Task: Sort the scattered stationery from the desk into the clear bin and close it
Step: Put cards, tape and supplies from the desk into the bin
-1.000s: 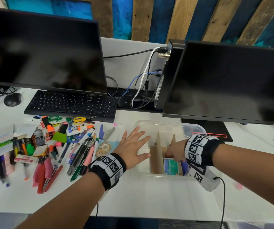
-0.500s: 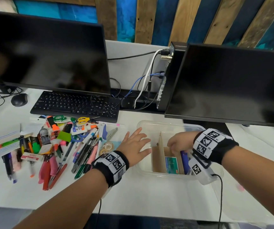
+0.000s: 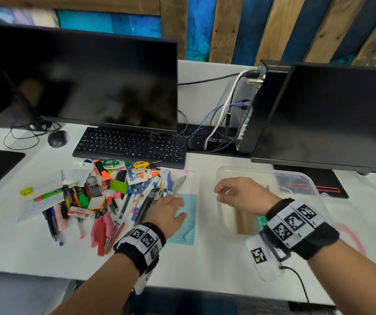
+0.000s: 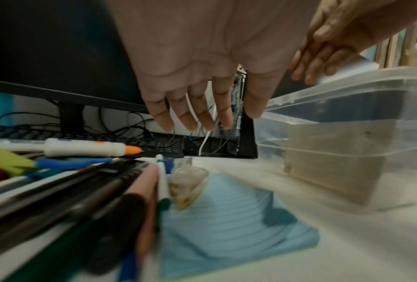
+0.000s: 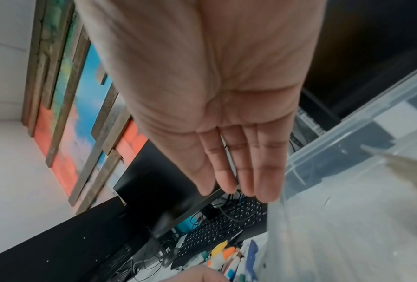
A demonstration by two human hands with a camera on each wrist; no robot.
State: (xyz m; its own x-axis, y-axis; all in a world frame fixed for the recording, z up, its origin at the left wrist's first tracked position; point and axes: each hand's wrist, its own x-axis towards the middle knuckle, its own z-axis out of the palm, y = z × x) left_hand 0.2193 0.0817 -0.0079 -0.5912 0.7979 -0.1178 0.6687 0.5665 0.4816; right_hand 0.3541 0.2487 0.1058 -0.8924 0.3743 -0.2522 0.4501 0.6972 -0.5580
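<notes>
The stationery pile of pens, markers, a glue bottle and scissors lies left of centre on the white desk. My left hand hovers open at the pile's right edge, over a light blue notepad. In the left wrist view its straight fingers hang above tape rolls and the notepad. The clear bin stands to the right with a cardboard divider inside. My right hand floats empty above the bin's left end, its fingers straight.
A black keyboard and mouse sit behind the pile, under the left monitor. A second monitor overhangs the bin's back. Cables run between them. Something clear with a pink edge lies right of the bin.
My left hand left the bin's left rim and moved left to the pile's edge. My right hand rose out of the bin and shifted left. The head view turned left.
</notes>
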